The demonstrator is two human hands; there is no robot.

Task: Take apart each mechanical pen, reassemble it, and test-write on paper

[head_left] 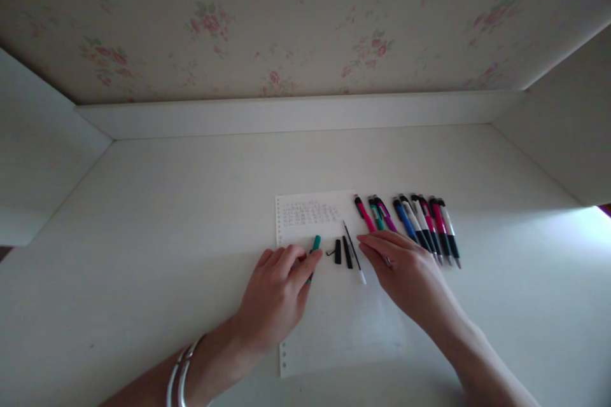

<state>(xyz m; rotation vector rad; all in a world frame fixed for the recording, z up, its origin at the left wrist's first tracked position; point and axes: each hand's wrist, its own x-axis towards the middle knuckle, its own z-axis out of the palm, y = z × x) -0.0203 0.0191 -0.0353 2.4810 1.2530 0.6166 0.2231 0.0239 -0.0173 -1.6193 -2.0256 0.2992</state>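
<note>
My left hand [279,289] is closed around a green pen barrel [316,242], whose lower part the fingers hide. Just right of it, on a sheet of ring-holed paper [329,337], lie a small black clip piece [330,253], a short black pen part [338,252], a longer black tapered part [347,252] and a thin ink refill [353,245] with a whitish end. Beside the refill is my right hand [405,267], its thumb and fingers pressed together. A small pale glint shows between them, but I cannot make out what it is.
Pens lie in a slanted row at the right: a pink pen [365,213], a green pen [376,213], a purple pen [384,213], a blue pen [405,221] and several white and pink ones. Handwriting covers the paper's top. A white ledge [296,116] and side panels bound the white table [191,203].
</note>
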